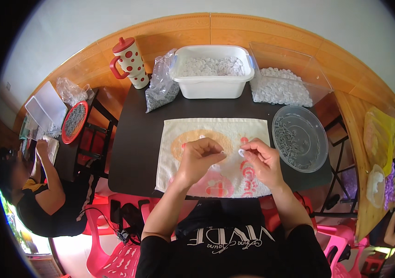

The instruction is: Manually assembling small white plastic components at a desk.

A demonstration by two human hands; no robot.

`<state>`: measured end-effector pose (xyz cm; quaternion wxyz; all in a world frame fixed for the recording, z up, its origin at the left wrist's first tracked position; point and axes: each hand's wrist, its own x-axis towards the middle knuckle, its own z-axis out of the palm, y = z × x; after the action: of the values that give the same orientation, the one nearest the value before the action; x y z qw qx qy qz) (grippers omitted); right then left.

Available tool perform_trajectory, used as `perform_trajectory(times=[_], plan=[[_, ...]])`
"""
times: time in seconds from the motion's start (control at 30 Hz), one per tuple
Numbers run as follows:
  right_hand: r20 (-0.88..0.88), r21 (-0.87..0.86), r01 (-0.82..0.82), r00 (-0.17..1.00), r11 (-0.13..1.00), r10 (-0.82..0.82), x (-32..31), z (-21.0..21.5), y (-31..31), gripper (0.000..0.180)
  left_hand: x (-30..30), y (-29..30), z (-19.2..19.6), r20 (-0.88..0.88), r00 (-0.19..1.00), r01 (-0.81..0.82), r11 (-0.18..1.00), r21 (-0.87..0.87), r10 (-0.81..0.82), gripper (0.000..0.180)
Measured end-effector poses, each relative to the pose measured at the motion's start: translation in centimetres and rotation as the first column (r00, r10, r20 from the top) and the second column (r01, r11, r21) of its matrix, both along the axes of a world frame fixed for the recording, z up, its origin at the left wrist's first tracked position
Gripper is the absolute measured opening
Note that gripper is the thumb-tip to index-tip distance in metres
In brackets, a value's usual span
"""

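Over a pale printed towel (172, 134) on the dark table, my two hands face each other with a small gap between them. My right hand (263, 162) pinches a small round white piece (241, 152) between thumb and finger. The fingertips of my left hand (200, 160) are pressed together around something tiny that I cannot make out. A few white bits (215, 167) lie on the towel near my left hand. At the right stands a round clear plastic tub (315, 155) with many small grey metallic-looking parts (285, 141) along its left side.
Behind the towel stand a white tub (211, 88) of white pieces, a clear bin (318, 88) with more, a bag of grey parts (161, 95) and a red-dotted tumbler (135, 65). Another person (49, 199) works at the left beside a red tray (74, 123); others sit far right.
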<state>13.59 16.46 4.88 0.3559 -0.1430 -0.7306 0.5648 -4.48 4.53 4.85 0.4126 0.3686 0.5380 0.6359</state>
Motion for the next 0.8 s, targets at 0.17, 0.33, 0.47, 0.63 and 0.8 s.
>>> perform_trajectory(times=[0.17,0.33,0.47,0.63,0.8], plan=[[-0.003,-0.179,-0.099,0.995,0.979,0.100,-0.9,0.5,-1.4,0.011,2.1,-1.2,-0.7,0.167,0.984,-0.079,0.994,0.079,0.065,0.018],[0.042,-0.030,-0.033,0.999,0.999,0.034,-0.6,-0.7,-1.3,0.010,3.3,-2.2,-0.7,0.060,0.998,-0.033,0.999,-0.006,0.033,0.022],[0.186,0.456,-0.009,0.979,0.890,-0.085,-0.2,-2.2,-1.4,0.010,4.8,-3.5,-1.4,0.007,0.996,-0.092,0.996,0.013,0.092,0.023],[0.287,0.681,-0.056,0.938,0.730,-0.195,0.6,-2.2,-1.1,0.023,6.3,-3.0,-2.2,-0.087,0.995,-0.039,0.994,0.106,0.049,0.024],[0.095,0.736,0.243,0.887,0.632,-0.452,6.5,1.7,4.8,0.022,6.5,-3.2,-4.4,-0.242,0.966,-0.057,0.984,0.170,0.097,0.025]])
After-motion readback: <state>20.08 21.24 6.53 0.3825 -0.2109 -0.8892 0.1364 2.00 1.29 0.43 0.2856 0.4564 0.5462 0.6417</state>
